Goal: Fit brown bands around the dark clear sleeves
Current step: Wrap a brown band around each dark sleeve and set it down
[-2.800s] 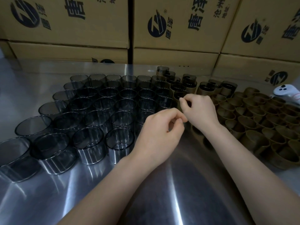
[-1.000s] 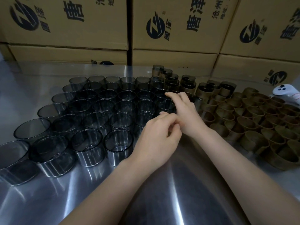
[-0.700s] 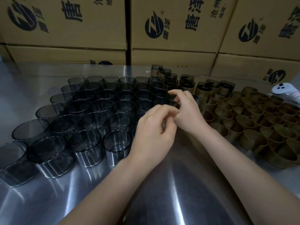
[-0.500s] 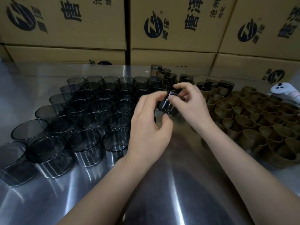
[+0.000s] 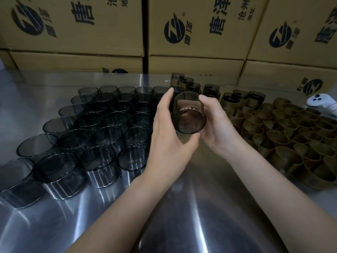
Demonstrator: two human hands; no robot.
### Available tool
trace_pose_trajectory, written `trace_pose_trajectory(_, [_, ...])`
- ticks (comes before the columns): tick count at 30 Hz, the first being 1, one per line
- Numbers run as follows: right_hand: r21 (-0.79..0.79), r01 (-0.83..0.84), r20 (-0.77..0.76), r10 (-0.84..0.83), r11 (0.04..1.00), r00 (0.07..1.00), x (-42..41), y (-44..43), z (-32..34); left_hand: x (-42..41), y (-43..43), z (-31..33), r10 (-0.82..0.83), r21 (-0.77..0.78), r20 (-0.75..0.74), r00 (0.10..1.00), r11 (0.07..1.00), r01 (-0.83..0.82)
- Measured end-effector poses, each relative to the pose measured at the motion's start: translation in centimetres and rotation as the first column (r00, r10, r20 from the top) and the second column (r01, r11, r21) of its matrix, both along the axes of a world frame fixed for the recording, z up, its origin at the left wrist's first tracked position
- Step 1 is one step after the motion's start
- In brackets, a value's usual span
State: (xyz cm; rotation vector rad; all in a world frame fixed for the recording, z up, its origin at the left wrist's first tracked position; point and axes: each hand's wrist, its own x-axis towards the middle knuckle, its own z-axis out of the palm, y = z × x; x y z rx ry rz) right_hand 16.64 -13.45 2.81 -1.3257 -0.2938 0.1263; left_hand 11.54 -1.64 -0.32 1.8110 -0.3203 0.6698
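The left hand [image 5: 169, 136] and right hand [image 5: 218, 125] hold one sleeve [image 5: 188, 114] between them, lifted off the table [image 5: 182, 207], just near of the middle of the far rows. The left fingers [image 5: 164, 106] lie nearly straight and close together up the sleeve's left wall, while the left thumb hooks under its near rim. The right fingers are curled round the right wall, one tip resting on the far rim. How the right thumb lies cannot be told, since it sits behind the tinted wall. Both hands are spread only as wide as the sleeve.

The sleeve is a dark, clear, open-ended tube with nothing visible inside; skin shows through its wall. It is tilted: its axis runs near to far, with the near mouth turned toward the camera and the far rim higher in the picture.

On the left of the table, sleeves [image 5: 102, 125] stand upright in close rows, mouths up, touching one another. On the right, brown bands [image 5: 291, 132] lie packed together, most also mouth up. Between the two groups, at the far edge, stand banded sleeves [image 5: 211, 90]. A white controller [image 5: 321, 105] lies far right, just beside the bands. Printed boxes [image 5: 200, 33] are stacked along the far side.
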Motion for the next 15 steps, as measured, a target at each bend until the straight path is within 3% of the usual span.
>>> trace_pose_trajectory(4, [0.029, -0.03, 0.004, 0.03, 0.999, 1.0, -0.2, 0.0, 0.0, -0.4, -0.2, 0.2, 0.0, -0.023, 0.008, 1.0, 1.0, 0.0])
trace_pose_trajectory(11, [-0.109, -0.049, 0.07, 0.057, 0.993, 0.996, 0.0, -0.5, -0.3, -0.7, -0.2, 0.5, 0.013, -0.071, 0.043, 0.999, 0.997, -0.01])
trace_pose_trajectory(13, [-0.191, 0.071, 0.177, -0.037, 0.979, 0.984, 0.1, -0.6, -0.1, -0.8, -0.2, 0.6, 0.018, -0.099, 0.065, 0.998, 0.995, -0.012])
trace_pose_trajectory(15, [-0.169, 0.26, 0.247, -0.215, 0.951, 0.945, 0.7, -1.1, 0.0, -0.8, -0.2, 0.7, 0.041, -0.09, 0.094, 0.995, 0.995, -0.032])
